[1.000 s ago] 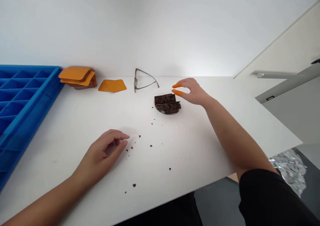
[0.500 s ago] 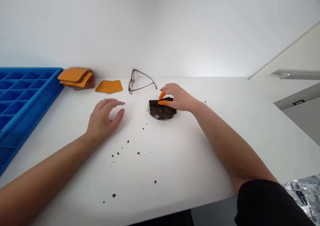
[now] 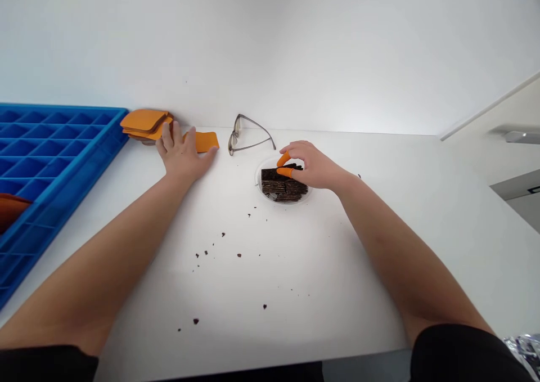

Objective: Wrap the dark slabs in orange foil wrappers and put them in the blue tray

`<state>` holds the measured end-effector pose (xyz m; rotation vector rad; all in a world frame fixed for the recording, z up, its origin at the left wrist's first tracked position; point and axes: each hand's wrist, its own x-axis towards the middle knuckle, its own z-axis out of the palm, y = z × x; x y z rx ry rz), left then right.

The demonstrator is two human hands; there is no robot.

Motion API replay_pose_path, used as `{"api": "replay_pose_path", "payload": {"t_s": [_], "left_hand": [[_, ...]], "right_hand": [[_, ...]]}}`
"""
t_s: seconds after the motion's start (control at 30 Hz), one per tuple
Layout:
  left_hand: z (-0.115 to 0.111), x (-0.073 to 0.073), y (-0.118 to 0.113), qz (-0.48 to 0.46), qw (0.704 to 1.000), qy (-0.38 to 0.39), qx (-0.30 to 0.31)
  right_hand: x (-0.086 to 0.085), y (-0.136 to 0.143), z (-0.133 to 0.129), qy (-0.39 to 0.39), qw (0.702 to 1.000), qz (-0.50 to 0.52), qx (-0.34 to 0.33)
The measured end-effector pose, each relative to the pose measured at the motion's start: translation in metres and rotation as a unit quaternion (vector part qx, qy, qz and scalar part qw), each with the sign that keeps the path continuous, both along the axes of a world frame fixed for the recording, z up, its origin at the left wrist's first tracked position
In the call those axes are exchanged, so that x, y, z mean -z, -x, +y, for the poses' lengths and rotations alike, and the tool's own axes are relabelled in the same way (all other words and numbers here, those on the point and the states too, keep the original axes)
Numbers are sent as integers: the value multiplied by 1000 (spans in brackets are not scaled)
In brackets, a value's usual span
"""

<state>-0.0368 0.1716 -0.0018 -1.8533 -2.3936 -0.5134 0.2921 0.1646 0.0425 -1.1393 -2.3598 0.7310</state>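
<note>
My left hand [image 3: 182, 156] is spread, palm down, over an orange leather-like piece [image 3: 206, 141]; its fingers cover part of the piece, and whether they press on it I cannot tell. Just behind its fingertips lies a stack of similar orange pieces [image 3: 145, 121]. My right hand [image 3: 310, 163] wears orange finger cots on thumb and forefinger. Those two tips come together at the top edge of a dark brown flat strip [image 3: 269, 174]. It belongs to a row of thin, crumbly-edged strips [image 3: 284, 189] packed in a clear round dish [image 3: 258, 189].
Eyeglasses [image 3: 234, 135] lie folded out by the wall, between my hands. At left stands a blue compartment tray [image 3: 54, 224] with a brown-orange piece [image 3: 10, 210] in one cell. Dark crumbs [image 3: 196, 321] are scattered over the white table [image 3: 329, 292].
My left hand has moved forward and spread over the single orange piece. My right hand stays at the dish. The view has shifted slightly, showing more of the blue tray.
</note>
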Motion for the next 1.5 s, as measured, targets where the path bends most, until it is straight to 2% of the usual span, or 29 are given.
{"api": "replay_pose_path", "payload": {"t_s": [0.2,0.27,0.37,0.43,0.47,0.5,0.63,0.73,0.8,0.9,1.03,1.13,1.2,1.23,1.3,1.37,1.5], "left_hand": [[24,0,11,17,1000,6,2],[24,4,15,17,999,-27,15],[23,11,24,-40,989,-134,57],[24,17,35,-129,962,-225,87],[25,20,40,-188,939,-269,101],[26,22,46,-216,927,-290,104],[38,25,58,-299,885,-342,99],[44,22,55,-367,843,-380,104],[40,15,48,-412,811,-400,115],[14,-6,30,-468,756,-438,135],[-52,-48,-11,-525,697,-455,178],[-104,-77,-48,-560,671,-438,211],[-131,-91,-69,-584,652,-431,218],[-142,-95,-78,-624,627,-417,209],[-157,-99,-92,-668,609,-382,191],[-167,-97,-101,-684,615,-346,187],[-178,-80,-112,-693,626,-281,218]], "right_hand": [[1,-4,3,1,1000,-3,21],[-1,-5,3,6,1000,0,26],[-4,-6,2,5,999,9,32],[-8,-6,1,2,999,17,36],[-10,-6,0,0,999,21,38],[-12,-6,-1,-1,999,24,40],[-22,-6,-5,-7,998,41,45],[-28,-7,-9,-11,998,50,39],[-32,-7,-11,-11,998,54,34],[-37,-3,-16,-23,996,71,38],[-47,9,-32,-19,982,183,36],[-55,20,-47,30,964,265,-14],[-60,25,-58,83,951,291,-66],[-62,27,-63,107,944,299,-93],[-65,31,-73,125,933,307,-142],[-69,34,-81,99,930,313,-164],[-75,38,-94,51,929,323,-171]]}}
